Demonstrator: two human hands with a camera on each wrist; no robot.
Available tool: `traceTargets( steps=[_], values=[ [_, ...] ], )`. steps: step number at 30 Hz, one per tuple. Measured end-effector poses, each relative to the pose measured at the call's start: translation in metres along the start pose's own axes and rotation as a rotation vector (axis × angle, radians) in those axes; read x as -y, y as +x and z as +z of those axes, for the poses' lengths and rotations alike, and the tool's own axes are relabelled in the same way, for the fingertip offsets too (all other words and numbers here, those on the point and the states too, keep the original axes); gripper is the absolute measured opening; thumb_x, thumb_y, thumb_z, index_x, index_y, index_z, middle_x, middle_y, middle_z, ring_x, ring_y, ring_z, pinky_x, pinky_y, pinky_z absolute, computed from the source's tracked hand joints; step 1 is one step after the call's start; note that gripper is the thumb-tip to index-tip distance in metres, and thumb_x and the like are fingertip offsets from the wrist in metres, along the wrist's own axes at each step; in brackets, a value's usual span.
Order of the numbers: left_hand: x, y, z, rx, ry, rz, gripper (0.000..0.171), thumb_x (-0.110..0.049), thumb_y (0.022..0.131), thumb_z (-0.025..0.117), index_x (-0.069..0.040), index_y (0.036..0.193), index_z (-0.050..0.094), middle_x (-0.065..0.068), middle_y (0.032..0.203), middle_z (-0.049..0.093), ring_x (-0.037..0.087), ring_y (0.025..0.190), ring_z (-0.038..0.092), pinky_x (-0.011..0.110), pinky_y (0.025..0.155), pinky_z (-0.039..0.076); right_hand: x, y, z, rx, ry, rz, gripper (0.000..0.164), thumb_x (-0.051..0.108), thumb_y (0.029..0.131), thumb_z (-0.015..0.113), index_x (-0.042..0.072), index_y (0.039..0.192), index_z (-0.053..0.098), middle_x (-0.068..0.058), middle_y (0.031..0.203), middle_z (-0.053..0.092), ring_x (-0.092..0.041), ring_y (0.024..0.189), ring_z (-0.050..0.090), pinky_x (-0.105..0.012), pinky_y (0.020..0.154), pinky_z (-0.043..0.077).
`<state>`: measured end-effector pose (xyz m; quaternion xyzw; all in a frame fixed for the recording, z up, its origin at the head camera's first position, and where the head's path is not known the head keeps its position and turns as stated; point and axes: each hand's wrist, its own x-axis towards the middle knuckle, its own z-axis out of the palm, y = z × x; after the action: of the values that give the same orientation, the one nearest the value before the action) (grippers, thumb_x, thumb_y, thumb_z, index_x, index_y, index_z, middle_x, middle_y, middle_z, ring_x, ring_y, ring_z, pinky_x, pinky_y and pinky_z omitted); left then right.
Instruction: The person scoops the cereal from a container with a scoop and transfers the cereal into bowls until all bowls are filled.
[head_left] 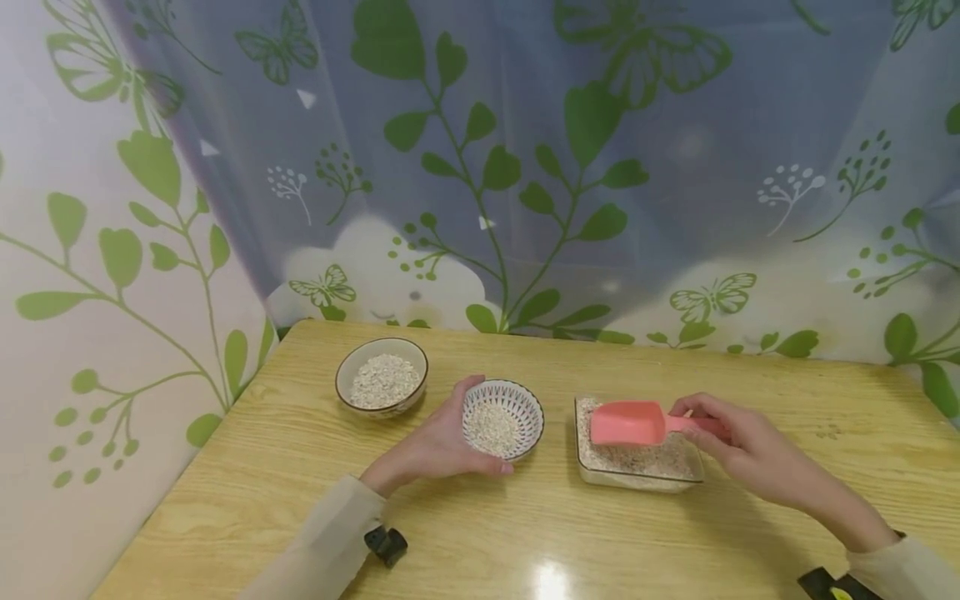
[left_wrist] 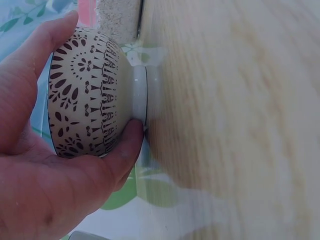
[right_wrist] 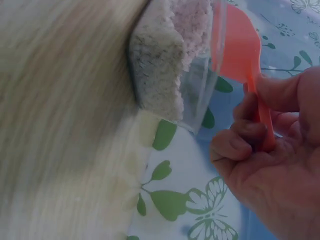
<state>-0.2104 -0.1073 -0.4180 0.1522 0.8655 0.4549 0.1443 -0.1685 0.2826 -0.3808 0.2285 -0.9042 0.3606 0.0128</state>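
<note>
My left hand (head_left: 442, 442) grips a small patterned bowl (head_left: 527, 410) from its left side, thumb and fingers spread around the wall. Flaky oats (head_left: 492, 429) cover the bottom of this bowl. In the left wrist view, fingertips reach the white foot (left_wrist: 140, 95) of the bowl, close over the table. With my right hand (head_left: 757, 446) I hold a pink scoop (head_left: 628, 423) by its handle, fingers curled round it. The scoop's pan shows bare pink inside and overlaps a clear rectangular container (head_left: 637, 481) of oats. In the right wrist view the scoop (right_wrist: 237, 45) is at the container's rim.
A larger bowl (head_left: 382, 412) of oats with a dark rim stands at the back left of the wooden table (head_left: 480, 533). Behind the table hangs a blue cloth (head_left: 525, 167) printed with green leaves and butterflies. A pale leaf-printed wall covering (head_left: 97, 350) is on the left.
</note>
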Motion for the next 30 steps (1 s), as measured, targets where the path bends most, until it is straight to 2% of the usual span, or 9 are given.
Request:
traceTargets(
  steps=[3,6,10,12,16,19,22,24,30],
  values=[
    [-0.001,0.000,-0.001,-0.001,0.007,0.005,0.132,-0.040,0.061,0.097,-0.019,0.164,0.015,0.022,0.159,0.039,0.041,0.146,0.041,0.066,0.117,0.034,-0.001,-0.001,0.003,0.034,0.030,-0.021,0.020,0.004,0.103,0.057,0.009,0.122,0.063,-0.009,0.108,0.070,0.004,0.080,0.059,-0.023,0.059,0.048],
    [-0.002,-0.001,0.000,-0.007,0.040,0.012,0.134,-0.042,0.061,0.097,-0.018,0.164,0.015,0.020,0.164,0.031,0.041,0.149,0.036,0.067,0.118,0.032,-0.001,0.001,0.008,0.028,0.010,-0.069,0.023,0.001,0.101,0.059,0.010,0.121,0.064,-0.013,0.116,0.071,0.007,0.083,0.059,-0.022,0.061,0.049],
    [-0.006,-0.003,0.000,-0.020,0.109,0.025,0.135,-0.045,0.062,0.096,-0.022,0.165,0.012,0.018,0.167,0.022,0.043,0.150,0.033,0.067,0.117,0.033,-0.002,0.002,0.009,0.005,-0.086,-0.136,0.026,-0.001,0.096,0.065,0.011,0.119,0.067,-0.010,0.112,0.074,0.004,0.078,0.060,-0.022,0.060,0.049],
    [-0.009,-0.004,0.001,-0.029,0.147,0.040,0.134,-0.048,0.064,0.095,-0.025,0.165,0.010,0.017,0.167,0.020,0.044,0.148,0.035,0.067,0.116,0.035,-0.004,0.000,0.008,-0.002,-0.157,-0.153,0.026,0.000,0.093,0.069,0.011,0.117,0.069,-0.007,0.112,0.076,-0.002,0.088,0.067,-0.024,0.064,0.054],
    [-0.019,-0.006,0.002,-0.074,0.226,0.093,0.131,-0.051,0.067,0.093,-0.027,0.165,0.009,0.016,0.166,0.018,0.041,0.149,0.032,0.065,0.113,0.041,-0.007,-0.004,0.000,0.013,-0.259,-0.133,0.025,0.005,0.092,0.073,0.013,0.115,0.070,-0.002,0.112,0.076,-0.016,0.096,0.073,-0.030,0.073,0.059],
    [-0.031,-0.008,0.005,-0.134,0.264,0.154,0.126,-0.051,0.069,0.092,-0.025,0.165,0.015,0.014,0.165,0.021,0.038,0.151,0.028,0.064,0.113,0.042,-0.009,-0.008,-0.006,0.008,-0.275,-0.115,0.023,0.007,0.093,0.073,0.015,0.114,0.070,-0.001,0.112,0.076,-0.013,0.095,0.073,-0.028,0.070,0.058],
    [-0.046,-0.010,0.012,-0.166,0.262,0.223,0.117,-0.049,0.072,0.090,-0.022,0.163,0.021,0.013,0.163,0.026,0.036,0.150,0.029,0.063,0.115,0.039,-0.011,-0.013,-0.011,-0.028,-0.291,-0.113,0.022,0.007,0.092,0.073,0.017,0.112,0.070,0.001,0.109,0.076,-0.002,0.092,0.069,-0.024,0.066,0.054],
    [-0.054,-0.010,0.022,-0.162,0.253,0.268,0.111,-0.048,0.075,0.088,-0.022,0.162,0.024,0.013,0.161,0.030,0.034,0.148,0.033,0.061,0.116,0.040,-0.011,-0.014,-0.015,-0.037,-0.311,-0.111,0.023,0.006,0.092,0.073,0.017,0.112,0.070,0.001,0.108,0.076,0.002,0.091,0.066,-0.023,0.064,0.051],
    [-0.071,-0.005,0.059,-0.064,0.224,0.283,0.110,-0.051,0.079,0.084,-0.029,0.164,0.017,0.005,0.163,0.029,0.025,0.148,0.035,0.053,0.116,0.043,-0.005,-0.014,-0.031,0.048,-0.354,-0.045,0.021,0.007,0.094,0.072,0.016,0.112,0.070,0.004,0.104,0.074,0.004,0.082,0.061,-0.023,0.061,0.047]
  ],
)
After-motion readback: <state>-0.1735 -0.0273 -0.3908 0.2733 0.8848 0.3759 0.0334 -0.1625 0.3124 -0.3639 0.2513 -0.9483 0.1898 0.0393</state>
